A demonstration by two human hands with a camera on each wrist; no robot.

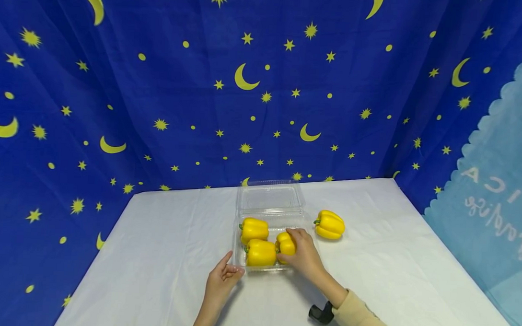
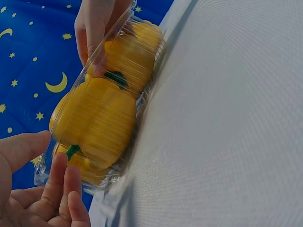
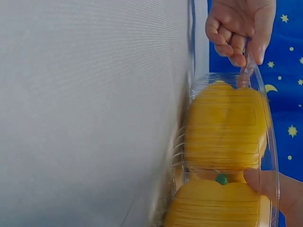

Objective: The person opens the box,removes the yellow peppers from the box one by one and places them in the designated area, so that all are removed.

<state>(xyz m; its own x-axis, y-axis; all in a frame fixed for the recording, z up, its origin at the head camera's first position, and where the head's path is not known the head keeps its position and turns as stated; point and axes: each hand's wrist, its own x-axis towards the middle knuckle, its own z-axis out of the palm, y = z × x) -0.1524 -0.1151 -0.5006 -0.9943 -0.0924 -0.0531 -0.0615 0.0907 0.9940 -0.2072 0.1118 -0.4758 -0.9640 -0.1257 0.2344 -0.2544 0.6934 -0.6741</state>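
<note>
A clear plastic clamshell container (image 1: 266, 268) lies with its lid (image 1: 270, 197) folded back. Two yellow bell peppers, one at the back left (image 1: 254, 230) and one at the front left (image 1: 261, 253), sit inside it. On the container's right side, my right hand (image 1: 303, 253) grips a third yellow bell pepper (image 1: 285, 245), thumb in front and fingers over the back. My left hand (image 1: 222, 279) pinches the front left corner of the container, seen also in the right wrist view, where thumb and forefinger of the left hand (image 3: 244, 28) meet at the rim.
Another yellow bell pepper (image 1: 330, 225) lies on the white tablecloth (image 1: 162, 274), right of the container. A small black object (image 1: 321, 313) is beside my right sleeve. Blue moon-and-star cloth (image 1: 194, 108) hangs behind the table, and a light blue cloth (image 1: 497, 190) hangs at right.
</note>
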